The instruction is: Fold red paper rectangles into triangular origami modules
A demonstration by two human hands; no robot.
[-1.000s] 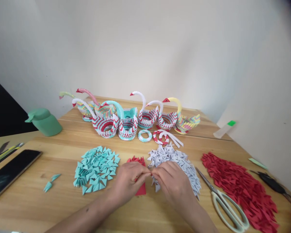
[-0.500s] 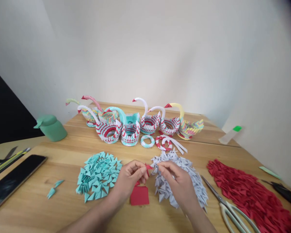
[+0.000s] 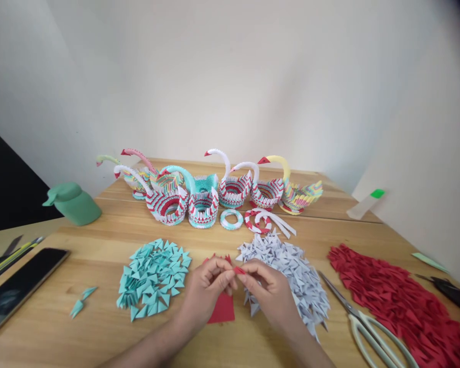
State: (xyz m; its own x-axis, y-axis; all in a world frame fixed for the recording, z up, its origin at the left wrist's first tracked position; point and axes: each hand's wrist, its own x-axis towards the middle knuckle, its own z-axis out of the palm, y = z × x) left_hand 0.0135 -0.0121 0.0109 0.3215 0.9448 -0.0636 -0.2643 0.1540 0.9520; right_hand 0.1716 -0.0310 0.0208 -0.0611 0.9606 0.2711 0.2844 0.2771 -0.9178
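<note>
My left hand (image 3: pixel 210 281) and my right hand (image 3: pixel 262 283) meet at the fingertips, both pinching one small folded red paper piece (image 3: pixel 239 270). Its exact folds are partly covered by my fingers. Under and behind my left hand lies a stack of red paper rectangles (image 3: pixel 223 309), with a few folded red pieces (image 3: pixel 222 257) showing just beyond the fingers. A pile of teal folded paper triangles (image 3: pixel 157 276) sits left of my hands. On the right, a pile of pale grey-lilac paper triangles (image 3: pixel 287 266) reaches partly behind my right hand.
Paper swans (image 3: pixel 203 204) stand in a group at the back, with a teal-white ring (image 3: pixel 231 219) and a red-white ring (image 3: pixel 257 222) in front. Scissors (image 3: pixel 362 322) and red triangles (image 3: pixel 402 301) lie right. A phone (image 3: pixel 23 289) and a green bird-shaped container (image 3: pixel 74 204) are left.
My right hand has moved left to the left hand, and its fingertips now join on the red piece. Before, the left hand alone clearly held it. The view has shifted slightly.
</note>
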